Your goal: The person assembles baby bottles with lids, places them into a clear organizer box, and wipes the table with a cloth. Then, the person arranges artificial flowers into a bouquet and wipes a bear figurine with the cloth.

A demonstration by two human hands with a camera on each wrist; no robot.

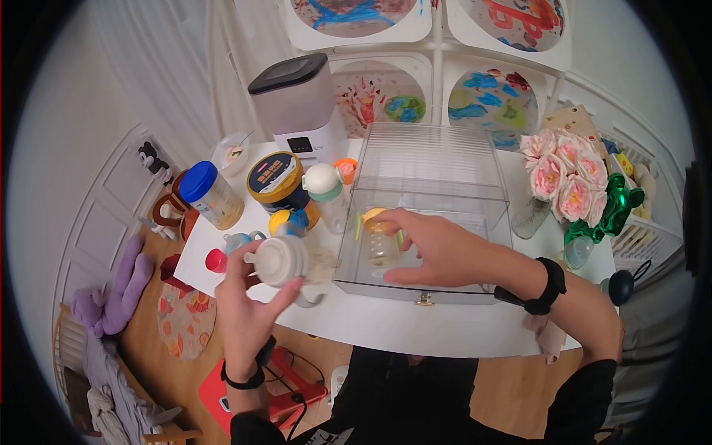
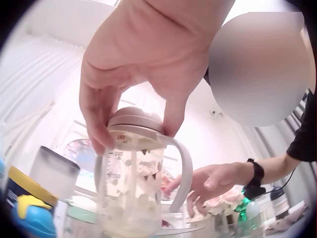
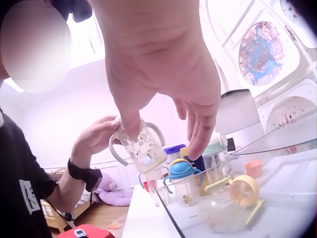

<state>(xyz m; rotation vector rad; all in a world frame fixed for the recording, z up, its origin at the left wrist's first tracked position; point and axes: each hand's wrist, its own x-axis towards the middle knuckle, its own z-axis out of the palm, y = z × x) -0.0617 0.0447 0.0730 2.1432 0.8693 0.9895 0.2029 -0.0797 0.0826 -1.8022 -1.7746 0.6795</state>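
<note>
My left hand (image 1: 246,315) grips a clear two-handled baby bottle (image 2: 132,183) around its pale lid, thumb on one side and fingers on the other. The bottle is held in front of the clear lidded box (image 1: 463,289), with measuring marks on its side. Over the box, my right hand (image 1: 445,251) reaches in with thumb and fingers spread and holds nothing. Below it, inside the box, is a clear bottle with a yellow collar (image 3: 245,191) and yellow handles. In the head view the right fingers overlap that collar; the right wrist view shows them apart above it.
Left of the box stand a mint-collared bottle (image 1: 324,182), a blue-and-yellow sippy cup (image 1: 288,222), a dark tub with gold rim (image 1: 278,178) and a blue-lidded container (image 1: 211,196). A tall appliance (image 1: 297,104) is behind. Pink roses (image 1: 567,178) stand right.
</note>
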